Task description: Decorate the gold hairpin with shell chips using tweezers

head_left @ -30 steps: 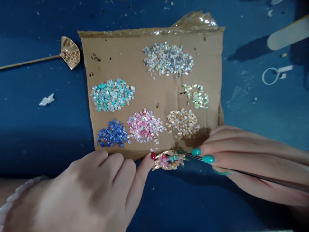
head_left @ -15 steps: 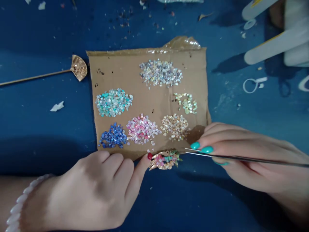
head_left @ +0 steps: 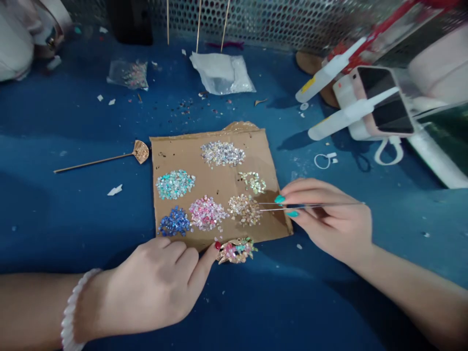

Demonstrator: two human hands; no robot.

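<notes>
My left hand (head_left: 153,285) is closed, its fingertips pinching one end of a gold ornament (head_left: 238,251) set with pink, turquoise, green and peach chips. The ornament is at the near edge of a cardboard piece (head_left: 208,183). Thin metal tweezers (head_left: 272,206) are gripped in my right hand (head_left: 325,222), their tips apart over the beige chips (head_left: 244,209). Whether a chip is between the tips I cannot tell. Beside that pile lie pink chips (head_left: 207,213), blue chips (head_left: 175,222) and yellow-green chips (head_left: 253,182). Farther off are turquoise chips (head_left: 175,184) and silvery chips (head_left: 223,153).
A gold fan-headed stick (head_left: 141,152) lies left of the cardboard. Two white bottles with long nozzles (head_left: 327,124) lean at the right by a pale device with a dark screen (head_left: 385,100). Plastic bags (head_left: 223,73) and a perforated metal panel (head_left: 263,22) are at the back.
The tweezers have moved from beside the ornament to the beige pile, and my right hand with them. My left hand still pinches the ornament. The view has tilted up, showing more of the table's back.
</notes>
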